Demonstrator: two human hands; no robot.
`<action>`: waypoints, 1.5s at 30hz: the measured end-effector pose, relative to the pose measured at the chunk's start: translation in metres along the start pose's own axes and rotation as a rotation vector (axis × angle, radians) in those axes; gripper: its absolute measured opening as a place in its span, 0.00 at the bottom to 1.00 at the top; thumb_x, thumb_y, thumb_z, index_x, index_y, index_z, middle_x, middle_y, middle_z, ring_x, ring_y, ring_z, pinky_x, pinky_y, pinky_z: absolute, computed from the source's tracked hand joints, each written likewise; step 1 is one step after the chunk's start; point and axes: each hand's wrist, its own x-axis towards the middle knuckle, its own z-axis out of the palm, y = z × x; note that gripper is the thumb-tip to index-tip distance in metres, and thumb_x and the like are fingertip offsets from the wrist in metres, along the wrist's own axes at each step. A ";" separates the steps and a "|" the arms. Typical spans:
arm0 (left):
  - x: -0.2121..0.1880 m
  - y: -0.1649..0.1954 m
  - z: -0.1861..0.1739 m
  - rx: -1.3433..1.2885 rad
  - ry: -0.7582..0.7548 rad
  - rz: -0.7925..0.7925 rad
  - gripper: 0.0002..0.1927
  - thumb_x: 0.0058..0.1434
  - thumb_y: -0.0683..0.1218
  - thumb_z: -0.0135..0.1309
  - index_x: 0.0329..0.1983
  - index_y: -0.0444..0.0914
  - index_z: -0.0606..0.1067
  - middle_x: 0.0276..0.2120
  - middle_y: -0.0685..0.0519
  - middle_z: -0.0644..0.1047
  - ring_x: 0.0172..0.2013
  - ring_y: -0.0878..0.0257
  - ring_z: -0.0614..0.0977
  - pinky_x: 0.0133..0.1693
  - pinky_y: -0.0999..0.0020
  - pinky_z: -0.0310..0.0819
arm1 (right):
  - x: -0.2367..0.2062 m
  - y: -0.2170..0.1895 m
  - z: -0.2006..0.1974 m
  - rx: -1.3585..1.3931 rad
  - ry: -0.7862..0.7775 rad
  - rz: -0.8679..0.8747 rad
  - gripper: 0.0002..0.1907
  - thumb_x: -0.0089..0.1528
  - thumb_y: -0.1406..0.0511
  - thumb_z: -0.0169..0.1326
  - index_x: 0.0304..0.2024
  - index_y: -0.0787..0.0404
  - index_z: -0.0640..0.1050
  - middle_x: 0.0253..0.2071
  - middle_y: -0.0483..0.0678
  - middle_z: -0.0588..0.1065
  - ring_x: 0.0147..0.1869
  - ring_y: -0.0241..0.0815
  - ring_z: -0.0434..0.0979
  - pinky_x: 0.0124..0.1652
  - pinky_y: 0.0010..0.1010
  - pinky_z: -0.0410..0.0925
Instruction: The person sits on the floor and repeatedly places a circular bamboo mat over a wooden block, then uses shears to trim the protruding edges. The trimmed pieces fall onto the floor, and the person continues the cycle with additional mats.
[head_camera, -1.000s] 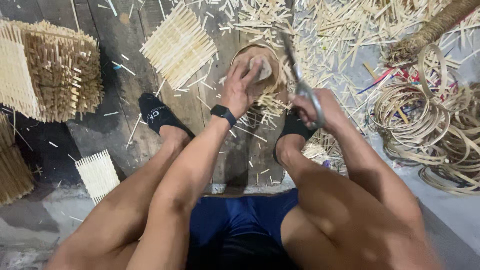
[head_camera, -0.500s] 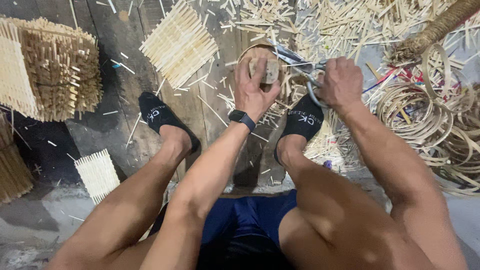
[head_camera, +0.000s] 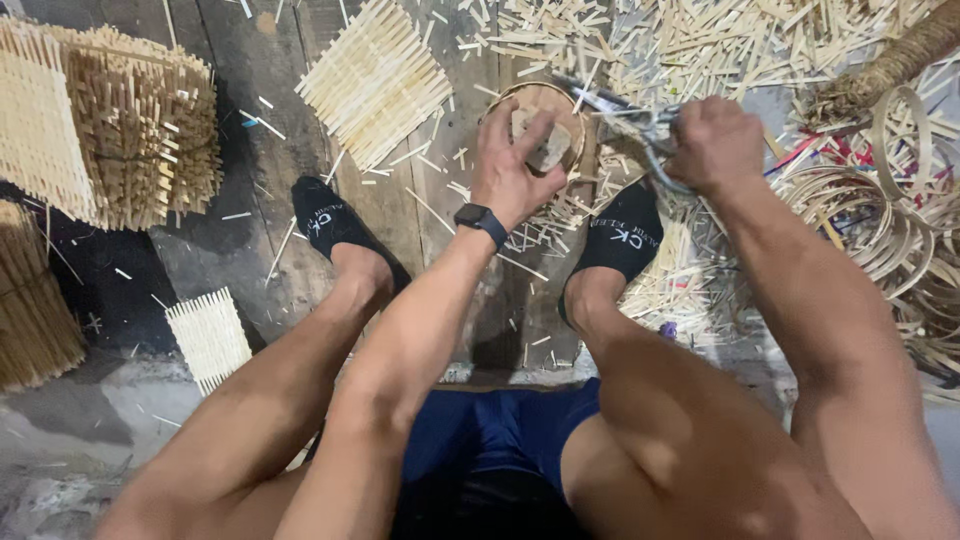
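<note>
— Head view: what do we count at the centre?

— One round woven frame (head_camera: 575, 125) near twelve o'clock, standing on edge on the plank floor (head_camera: 250, 250). Our left hand (head_camera: 517, 165) curls around a single pale block (head_camera: 545, 145) pressed inside it.

— And the other hand?

— Our right hand (head_camera: 715, 140) is closed tight on one pair of metal shears (head_camera: 625, 105); their long axis runs from two o'clock toward eleven, tip pointing at the frame's top rim.

— Farther out?

— Two black socks, one flat stick mat (head_camera: 375, 80) at eleven o'clock, another small mat (head_camera: 208, 335) at eight, one stacked bundle (head_camera: 105, 120) at ten, coiled strips (head_camera: 880, 220) at three; too many to count.
</note>
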 end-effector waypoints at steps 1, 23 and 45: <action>0.001 -0.001 -0.003 -0.002 -0.025 -0.011 0.38 0.45 0.50 0.70 0.63 0.50 0.75 0.63 0.35 0.67 0.64 0.38 0.69 0.67 0.49 0.65 | -0.001 0.006 -0.003 0.029 -0.075 0.029 0.13 0.63 0.59 0.60 0.37 0.63 0.79 0.33 0.57 0.74 0.38 0.53 0.75 0.36 0.47 0.69; -0.009 0.015 0.001 -0.122 0.119 -0.001 0.45 0.54 0.43 0.67 0.74 0.41 0.61 0.68 0.37 0.62 0.69 0.39 0.65 0.69 0.49 0.62 | -0.006 -0.016 -0.005 -0.124 0.052 0.006 0.30 0.52 0.49 0.65 0.38 0.69 0.76 0.38 0.56 0.69 0.45 0.51 0.69 0.46 0.40 0.64; -0.006 -0.004 0.000 -0.199 -0.044 -0.027 0.41 0.49 0.39 0.63 0.68 0.38 0.65 0.64 0.39 0.71 0.66 0.44 0.70 0.69 0.52 0.63 | 0.007 -0.025 0.009 -0.141 0.207 -0.069 0.26 0.59 0.47 0.59 0.38 0.64 0.78 0.34 0.53 0.72 0.41 0.48 0.72 0.41 0.40 0.70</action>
